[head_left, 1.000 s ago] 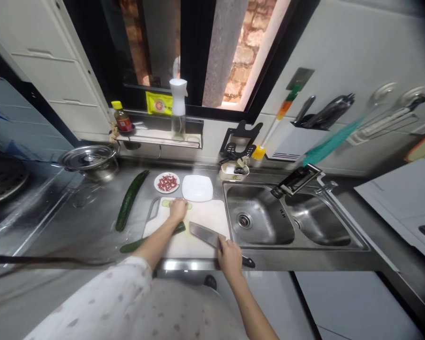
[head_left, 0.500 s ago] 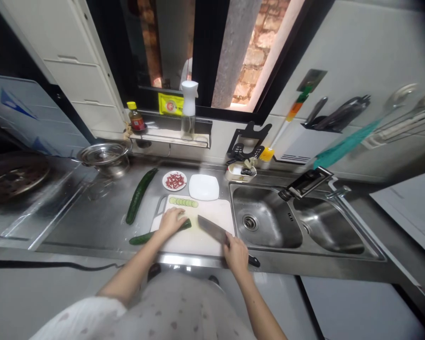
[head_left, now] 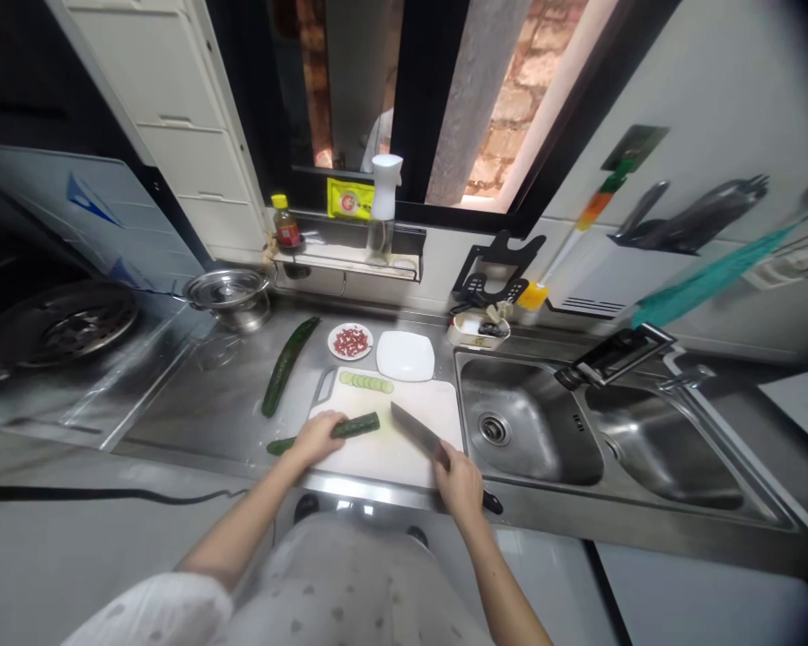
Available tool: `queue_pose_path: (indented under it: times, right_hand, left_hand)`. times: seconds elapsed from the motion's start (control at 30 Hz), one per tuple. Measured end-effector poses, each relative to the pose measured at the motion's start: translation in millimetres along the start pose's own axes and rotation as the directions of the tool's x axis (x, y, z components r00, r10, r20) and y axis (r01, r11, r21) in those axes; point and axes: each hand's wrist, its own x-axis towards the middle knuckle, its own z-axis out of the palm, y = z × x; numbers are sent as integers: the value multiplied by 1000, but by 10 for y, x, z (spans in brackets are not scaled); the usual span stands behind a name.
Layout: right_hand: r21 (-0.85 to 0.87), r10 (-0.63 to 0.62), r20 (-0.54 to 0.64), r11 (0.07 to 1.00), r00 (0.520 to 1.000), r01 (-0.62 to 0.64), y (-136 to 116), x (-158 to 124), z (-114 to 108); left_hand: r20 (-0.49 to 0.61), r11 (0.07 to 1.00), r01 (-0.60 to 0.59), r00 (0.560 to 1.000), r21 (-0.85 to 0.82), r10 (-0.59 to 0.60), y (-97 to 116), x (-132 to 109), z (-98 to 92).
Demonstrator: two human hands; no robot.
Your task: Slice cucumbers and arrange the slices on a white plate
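Observation:
My left hand (head_left: pixel 315 438) is wrapped round the middle of a cut cucumber (head_left: pixel 358 424), whose cut end points right over the white cutting board (head_left: pixel 404 453). The uncut tip sticks out to the left of the hand, past the board's edge. In my right hand (head_left: pixel 459 480) is the handle of a kitchen knife (head_left: pixel 416 428); its broad blade slants up and left above the board, apart from the cucumber. A row of overlapping cucumber slices (head_left: pixel 365 383) lies along the board's far edge. A whole cucumber (head_left: pixel 288 366) rests on the steel counter left of the board.
Behind the board stand a small plate (head_left: pixel 332 334) of chopped red pieces and a white square dish (head_left: pixel 405 356). A double sink (head_left: pixel 531 431) with a black faucet (head_left: pixel 612 354) is on the right. Further left are a lidded steel pot (head_left: pixel 232 296) and a stove (head_left: pixel 60 323).
My left hand has slid back leftward along the cucumber, leaving more of its cut end uncovered. The knife stays to the right of it. The whole view has shifted a little.

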Motion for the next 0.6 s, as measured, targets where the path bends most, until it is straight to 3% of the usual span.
queue_pose_path:
  times: [0.1, 0.17, 0.33, 0.43, 0.6]
  right_hand:
    - [19, 0, -7, 1000, 1000, 0, -4, 4, 0]
    - [33, 4, -4, 999, 1000, -4, -9, 14, -11]
    - [87, 45, 35, 995, 998, -48, -34, 29, -59]
    - [120, 102, 73, 987, 992, -110, -55, 22, -87]
    - [137, 137, 98, 979, 986, -150, -70, 20, -98]
  left_hand:
    - [-72, 997, 30, 997, -74, -35, -59, 51, -24]
    - [-153, 987, 110, 980, -114, -127, -121, 114, -81]
    - [-314, 905, 401, 848, -143, -426, -297, 278, -317]
    - [-328, 846, 523, 785, -104, -525, -383, 337, -422]
    - [-294, 814, 579, 770, -54, -567, -475, 398, -450]
